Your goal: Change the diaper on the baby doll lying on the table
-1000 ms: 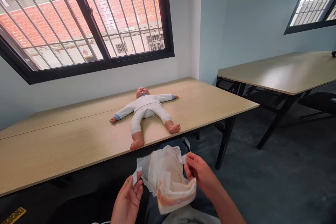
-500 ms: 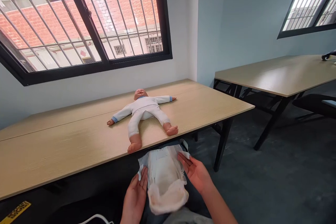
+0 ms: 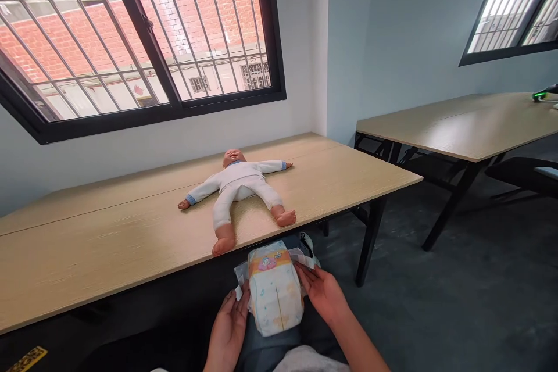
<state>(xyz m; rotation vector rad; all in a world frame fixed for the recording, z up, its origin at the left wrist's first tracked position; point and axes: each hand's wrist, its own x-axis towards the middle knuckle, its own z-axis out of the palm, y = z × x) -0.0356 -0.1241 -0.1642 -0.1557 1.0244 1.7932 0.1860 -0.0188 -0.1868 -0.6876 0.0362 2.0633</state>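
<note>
Diaper [image 3: 275, 292] sits folded on your lap, below the near edge of the tabletop [image 3: 108, 256], held between both of your hands; its long axis runs straight away from you toward the doll, with the orange-banded end farthest from you and the rounded fold nearest your body; white tabs stick out at either side of the far end.

Your left hand [image 3: 229, 325] lies flat against the diaper's left side, fingers extended and only lightly curled, pressing rather than gripping; your right hand [image 3: 323, 292] does the same on the right side, palm turned inward, fingertips touching the upper right edge near the tab; neither hand is closed around the thing; both are equally near it, one on each flank.

Doll [image 3: 238, 189] lies on its back on the tabletop, directly ahead of the diaper and above it, arms spread wide, legs splayed toward you; one foot rests at the near edge of the tabletop, the other just short of it; the doll's body axis lines up roughly with the diaper's own.

Tabletop is pale wood, long, running along the wall under a barred window [image 3: 143, 40]; its right corner stands over a dark floor [image 3: 436, 302]; a second table [image 3: 457, 125] stands well apart to the right, under another window, with a small dark object showing a green light at its far right edge, too small to identify; a dark chair seat shows beyond it.
</note>
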